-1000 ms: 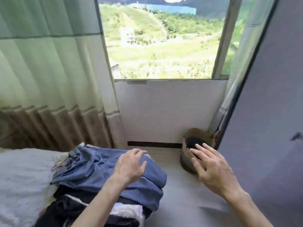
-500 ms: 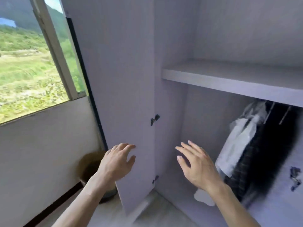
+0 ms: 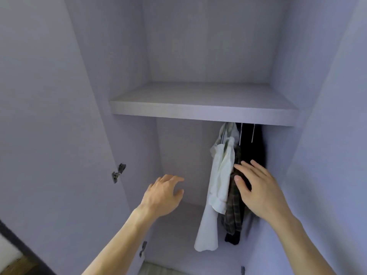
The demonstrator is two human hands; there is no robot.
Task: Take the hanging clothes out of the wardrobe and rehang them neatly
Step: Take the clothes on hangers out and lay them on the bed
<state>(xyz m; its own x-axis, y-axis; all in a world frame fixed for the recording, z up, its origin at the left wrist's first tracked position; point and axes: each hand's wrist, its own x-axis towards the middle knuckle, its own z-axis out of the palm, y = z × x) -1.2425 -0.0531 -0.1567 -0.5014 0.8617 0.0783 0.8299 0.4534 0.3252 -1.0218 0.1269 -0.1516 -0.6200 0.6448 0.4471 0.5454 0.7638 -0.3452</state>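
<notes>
White shirt (image 3: pixel 220 175) and dark clothes (image 3: pixel 255 147) hang straight down just beyond my right hand (image 3: pixel 256 193), fingers spread, empty; left hand (image 3: pixel 162 195) farther off, relaxed.

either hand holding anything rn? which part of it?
Nothing is held. Left hand hangs open in mid-air; right hand, fingers straight, is in front of the plaid shirt, gripping nothing. Contact can't be told.

Open room left of the hanging clothes (image 3: pixel 220 187), shelf (image 3: pixel 202 111) close overhead.
</notes>
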